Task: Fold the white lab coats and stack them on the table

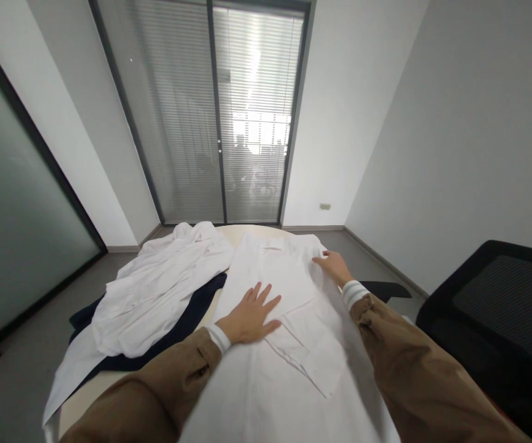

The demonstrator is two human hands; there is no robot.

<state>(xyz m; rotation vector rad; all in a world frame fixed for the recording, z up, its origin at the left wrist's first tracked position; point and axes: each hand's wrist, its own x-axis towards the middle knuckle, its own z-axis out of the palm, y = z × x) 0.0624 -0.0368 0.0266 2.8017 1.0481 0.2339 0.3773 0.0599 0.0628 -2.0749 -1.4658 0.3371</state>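
Observation:
A white coat (289,375) lies spread along the table, with one sleeve laid across its front and several creases near the sleeve's end. My left hand (250,314) rests flat on the coat, its fingers spread over the cloth. At the coat's far right edge is my right hand (335,266), its fingertips closed on the fabric there; part of the grip is hidden. To the left lies a loose, rumpled pile of white clothing (159,289), with dark navy cloth (205,296) showing beneath it.
Under the clothes is a pale, round-edged table (252,229). A black mesh chair (501,307) stands close on the right, its armrest (386,289) near my right forearm. Glass panels with blinds (257,123) and white walls lie beyond.

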